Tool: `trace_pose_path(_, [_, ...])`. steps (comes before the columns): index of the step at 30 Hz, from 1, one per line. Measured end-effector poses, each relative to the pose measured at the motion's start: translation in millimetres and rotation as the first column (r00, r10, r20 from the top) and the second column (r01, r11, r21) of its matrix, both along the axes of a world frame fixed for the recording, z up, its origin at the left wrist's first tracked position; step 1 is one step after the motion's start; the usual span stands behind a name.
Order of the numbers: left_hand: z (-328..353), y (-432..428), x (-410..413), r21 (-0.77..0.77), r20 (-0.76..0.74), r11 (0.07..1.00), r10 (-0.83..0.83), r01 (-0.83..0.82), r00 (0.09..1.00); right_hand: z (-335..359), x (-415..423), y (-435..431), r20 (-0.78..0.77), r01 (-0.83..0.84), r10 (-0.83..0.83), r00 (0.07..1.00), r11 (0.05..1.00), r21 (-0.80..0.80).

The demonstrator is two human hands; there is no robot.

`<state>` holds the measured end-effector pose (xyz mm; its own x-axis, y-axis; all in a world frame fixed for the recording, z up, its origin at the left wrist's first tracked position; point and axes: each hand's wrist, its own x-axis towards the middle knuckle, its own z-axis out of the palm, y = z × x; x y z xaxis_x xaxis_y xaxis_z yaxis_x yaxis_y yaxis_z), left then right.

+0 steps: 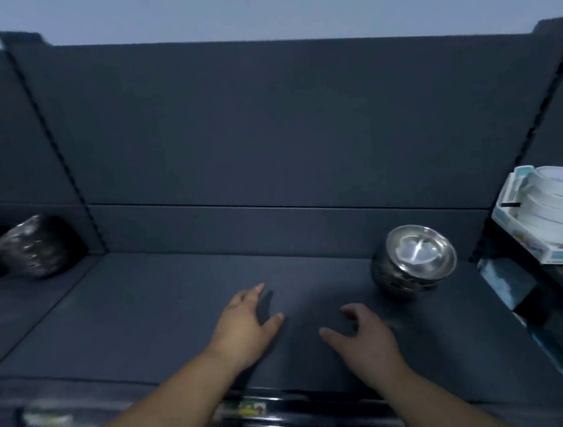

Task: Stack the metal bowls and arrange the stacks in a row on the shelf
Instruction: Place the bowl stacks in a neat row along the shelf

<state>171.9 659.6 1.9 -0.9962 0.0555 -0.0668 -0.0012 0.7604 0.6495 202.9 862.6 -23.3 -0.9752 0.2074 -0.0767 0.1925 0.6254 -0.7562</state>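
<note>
A stack of shiny metal bowls point(413, 262) stands on the dark shelf point(165, 310), towards its right end and tilted a little towards me. My left hand point(246, 323) hovers over the middle of the shelf, fingers apart, holding nothing. My right hand point(364, 336) is just right of it, fingers curled loosely and empty, a short way in front and to the left of the bowl stack. Neither hand touches the bowls.
Dark shiny wrapped items point(35, 247) sit in the neighbouring shelf bay at the left. White plates or lids in a boxed pack point(555, 211) fill the bay at the right. A slotted upright point(543, 91) separates the bays. Packaged goods point(53, 424) show below the shelf's front edge.
</note>
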Motion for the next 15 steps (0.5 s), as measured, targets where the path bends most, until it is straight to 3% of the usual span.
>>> trace_pose_path(3, [4.4,-90.3,25.5,-0.191,-0.056,0.981,0.037,-0.047,0.998,13.1,11.1,-86.5,0.049,-0.253,0.248,0.968,0.957,0.140])
trace_pose_path(7, [4.0,-213.5,74.8,-0.400,-0.078,0.905,0.125,-0.146,0.989,19.5,28.8,-209.6,0.045,-0.447,0.451,0.891,0.859,0.249])
trace_pose_path(15, [-1.4,-407.0,165.0,-0.496,-0.062,0.781,0.405,-0.380,0.912,28.1,46.5,-414.7,0.059,-0.702,0.718,0.693,0.655,0.279])
